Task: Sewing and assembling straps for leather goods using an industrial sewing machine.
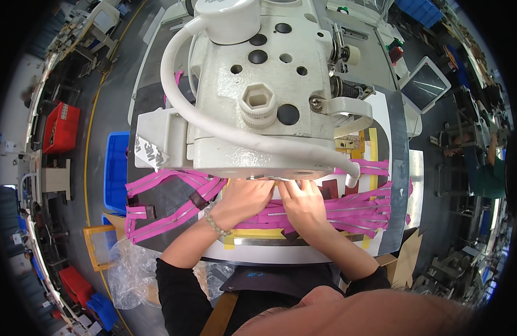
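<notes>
Beneath the front of a large white sewing machine head [264, 140], my left hand [244, 199] and my right hand [303, 204] are side by side. Both have bent fingers pressed onto pink straps; the machine head covers the fingertips in part, along with the sewing point. A bundle of pink straps [353, 213] with a pale stripe along each fans out to the right, passing under my right hand. More pink strap [163, 227] lies in an angular loop on the left, with dark patches on it. A beaded bracelet [216, 223] circles my left wrist.
Yellow tape [258, 233] edges the white work surface [303, 253]. To the right stands a screen [425, 85]. At the left are a blue bin [116, 173], a red crate [61, 127] and crumpled clear plastic [130, 274]. A white hose [172, 84] curves across the machine.
</notes>
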Demonstrator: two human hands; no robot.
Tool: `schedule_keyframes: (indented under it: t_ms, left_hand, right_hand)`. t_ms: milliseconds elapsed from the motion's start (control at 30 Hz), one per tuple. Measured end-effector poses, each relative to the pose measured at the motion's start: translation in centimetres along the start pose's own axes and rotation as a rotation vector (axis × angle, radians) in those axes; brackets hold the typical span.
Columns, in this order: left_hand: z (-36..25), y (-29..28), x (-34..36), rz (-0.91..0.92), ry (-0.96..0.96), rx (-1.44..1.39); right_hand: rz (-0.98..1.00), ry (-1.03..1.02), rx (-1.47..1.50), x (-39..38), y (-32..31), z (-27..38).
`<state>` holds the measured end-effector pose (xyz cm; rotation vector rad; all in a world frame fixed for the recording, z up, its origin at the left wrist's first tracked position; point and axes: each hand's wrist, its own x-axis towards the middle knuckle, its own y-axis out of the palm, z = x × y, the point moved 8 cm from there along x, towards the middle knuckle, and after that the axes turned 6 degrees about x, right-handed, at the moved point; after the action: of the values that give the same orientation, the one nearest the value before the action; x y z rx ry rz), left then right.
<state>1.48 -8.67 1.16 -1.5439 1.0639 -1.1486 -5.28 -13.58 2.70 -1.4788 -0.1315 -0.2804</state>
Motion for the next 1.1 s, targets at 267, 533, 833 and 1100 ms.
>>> schedule_keyframes:
  t_ms: [267,533,833,1100]
  left_hand:
    - [-0.6,0.6,0.1,-0.009,-0.069,0.058]
    - [-0.4,-0.1,-0.1,-0.057,-0.084,0.06]
    - [2.1,-1.8,-0.9,-0.11,-0.005,-0.037]
    - [2.1,-2.1,-0.7,-0.181,0.05,-0.045]
  right_hand:
    - [0.039,0.064,0.031,0.2,0.3,0.3]
    - [-0.029,0.049,-0.089,0.2,0.3,0.6]
    - [-0.025,0.076,-0.154,0.1,0.3,0.6]
    - [-0.049,0.047,-0.134,0.2,0.0,0.5]
